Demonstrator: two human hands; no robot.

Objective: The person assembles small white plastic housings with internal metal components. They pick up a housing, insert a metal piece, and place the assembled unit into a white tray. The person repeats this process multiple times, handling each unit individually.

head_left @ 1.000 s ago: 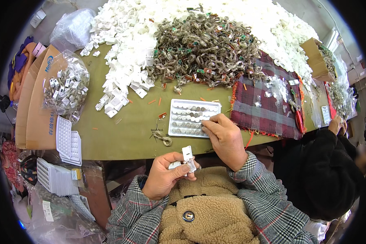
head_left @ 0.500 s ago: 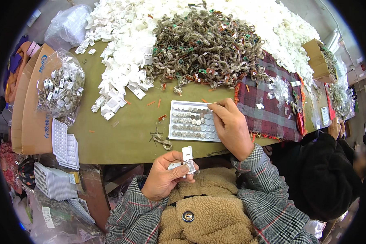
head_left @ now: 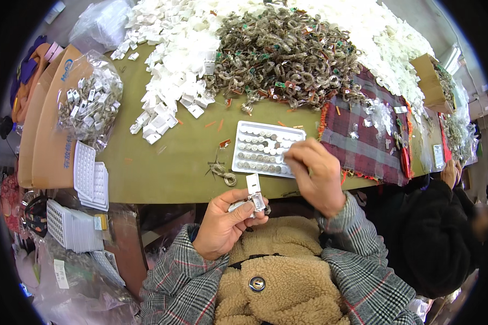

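Close to my body, my left hand (head_left: 225, 225) is closed on a small white plastic case (head_left: 254, 190) whose lid stands up, its hollow side facing me. A bit of dark wire shows beside the fingertips. Beyond it lies a white tray (head_left: 237, 130) with rows of round silver button cells (head_left: 255, 157). My right hand (head_left: 317, 173) hovers at the tray's right edge with thumb and fingers drawn together. Whatever sits between those fingertips is too small and blurred to name. Left of the tray rests a coil of thin wire (head_left: 222, 173).
A large heap of wire coils (head_left: 287, 59) and white plastic cases (head_left: 173, 70) covers the far side. A plaid cloth (head_left: 363, 135) lies at right, near a person in black (head_left: 434, 233). At left are a cardboard box (head_left: 49, 135), a filled plastic bag (head_left: 92, 103) and stacked trays (head_left: 73, 225).
My right hand has come away from the tray's far right corner, toward me. The left hand still holds the case, now tilted slightly differently. The whole view has shifted a little.
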